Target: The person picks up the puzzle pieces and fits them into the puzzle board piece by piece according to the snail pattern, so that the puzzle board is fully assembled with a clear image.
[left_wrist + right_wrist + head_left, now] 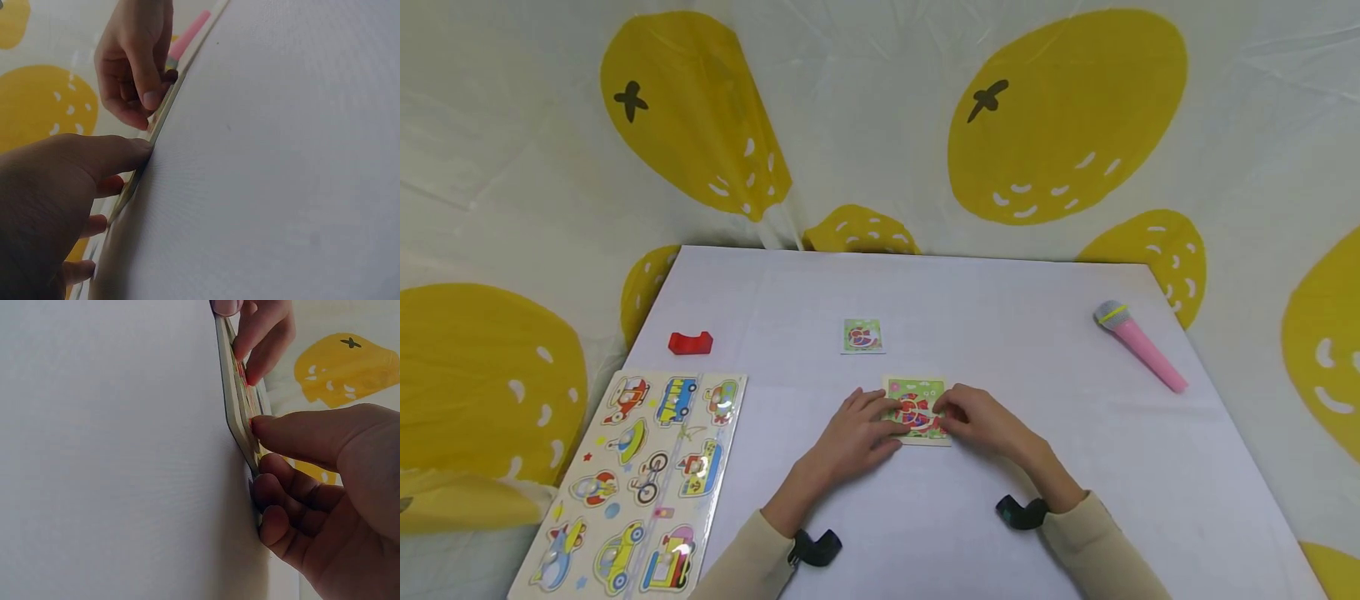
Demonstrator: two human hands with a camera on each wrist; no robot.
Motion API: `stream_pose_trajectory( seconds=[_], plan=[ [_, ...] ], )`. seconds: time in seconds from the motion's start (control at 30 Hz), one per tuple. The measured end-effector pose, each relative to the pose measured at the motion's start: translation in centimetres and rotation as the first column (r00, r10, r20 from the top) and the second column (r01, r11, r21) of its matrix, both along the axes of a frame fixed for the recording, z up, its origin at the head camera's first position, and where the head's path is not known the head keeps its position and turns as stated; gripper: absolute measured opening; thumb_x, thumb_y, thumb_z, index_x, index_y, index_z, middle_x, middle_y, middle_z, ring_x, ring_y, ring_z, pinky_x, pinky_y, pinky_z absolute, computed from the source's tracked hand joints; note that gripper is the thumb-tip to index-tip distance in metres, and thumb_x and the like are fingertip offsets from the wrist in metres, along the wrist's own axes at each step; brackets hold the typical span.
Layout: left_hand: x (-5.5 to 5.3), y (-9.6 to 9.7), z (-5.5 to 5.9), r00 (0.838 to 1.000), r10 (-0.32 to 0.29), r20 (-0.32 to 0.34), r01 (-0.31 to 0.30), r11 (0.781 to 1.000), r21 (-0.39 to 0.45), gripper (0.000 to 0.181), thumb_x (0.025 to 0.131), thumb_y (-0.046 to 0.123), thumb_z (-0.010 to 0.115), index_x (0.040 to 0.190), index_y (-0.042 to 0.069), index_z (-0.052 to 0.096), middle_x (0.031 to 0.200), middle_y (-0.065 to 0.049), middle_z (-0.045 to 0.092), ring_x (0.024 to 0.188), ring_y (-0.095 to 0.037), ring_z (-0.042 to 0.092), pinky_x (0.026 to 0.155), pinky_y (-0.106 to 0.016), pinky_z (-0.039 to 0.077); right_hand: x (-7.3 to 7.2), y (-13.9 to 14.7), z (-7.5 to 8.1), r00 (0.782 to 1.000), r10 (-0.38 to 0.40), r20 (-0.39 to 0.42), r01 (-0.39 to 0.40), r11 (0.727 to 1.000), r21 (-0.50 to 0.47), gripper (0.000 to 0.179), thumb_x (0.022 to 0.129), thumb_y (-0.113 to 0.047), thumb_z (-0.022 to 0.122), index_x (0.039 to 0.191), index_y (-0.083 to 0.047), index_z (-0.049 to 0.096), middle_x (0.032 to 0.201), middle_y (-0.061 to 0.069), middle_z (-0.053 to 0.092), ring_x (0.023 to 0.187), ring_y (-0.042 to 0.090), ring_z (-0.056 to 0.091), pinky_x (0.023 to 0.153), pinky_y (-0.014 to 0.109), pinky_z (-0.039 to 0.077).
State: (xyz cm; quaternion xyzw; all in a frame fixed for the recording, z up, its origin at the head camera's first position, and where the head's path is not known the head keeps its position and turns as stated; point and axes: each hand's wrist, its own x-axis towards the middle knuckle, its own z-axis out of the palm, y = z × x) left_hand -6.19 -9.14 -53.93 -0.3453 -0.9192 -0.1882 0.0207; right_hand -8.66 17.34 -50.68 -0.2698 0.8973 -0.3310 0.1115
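Observation:
A small jigsaw puzzle (917,422) with a green and red picture in a pale wooden frame lies flat on the table before me. My left hand (865,429) lies along its left side, fingers extended with the tips on the picture. At the right side, my right hand (981,419) has bent fingers and pinches a puzzle piece at the edge. In the right wrist view the thumb (294,434) presses on the picture's top, while the other fingers curl by the frame's edge. The hand covers most of that piece.
A small picture square (863,337) lies behind the puzzle. To the left are a red block (690,343) and a large vehicle puzzle board (591,437). A pink toy microphone (1146,350) lies at the back right of the white table (1150,500).

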Motion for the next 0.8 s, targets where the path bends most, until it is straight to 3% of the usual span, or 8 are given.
stream_pose_trajectory(
  seconds=[0.37, 0.8],
  plan=[
    [0.01, -0.05, -0.14, 1.000, -0.001, -0.012, 0.001, 1.000, 0.012, 0.025, 0.095, 0.036, 0.067, 0.119, 0.033, 0.074, 0.140, 0.004, 0.060, 0.141, -0.024, 0.046, 0.121, -0.056, 0.031, 0.06, -0.42, -0.51, 0.999, -0.032, -0.042, 0.033, 0.999, 0.022, 0.016, 0.087, -0.019, 0.078, 0.098, -0.013, 0.069, 0.080, -0.006, 0.054, 0.072, 0.005, 0.047, 0.063, 0.019, 0.041],
    [0.14, 0.01, 0.13, 0.999, -0.010, -0.041, 0.012, 0.999, 0.036, 0.022, 0.094, 0.036, 0.068, 0.114, 0.029, 0.076, 0.133, 0.003, 0.064, 0.132, -0.026, 0.052, 0.114, -0.056, 0.038, 0.51, -0.86, -0.71, 0.994, -0.029, -0.107, 0.031, 0.999, 0.018, 0.012, 0.085, -0.019, 0.080, 0.091, -0.012, 0.073, 0.085, -0.006, 0.063, 0.075, 0.001, 0.054, 0.067, 0.020, 0.049]
  ],
)
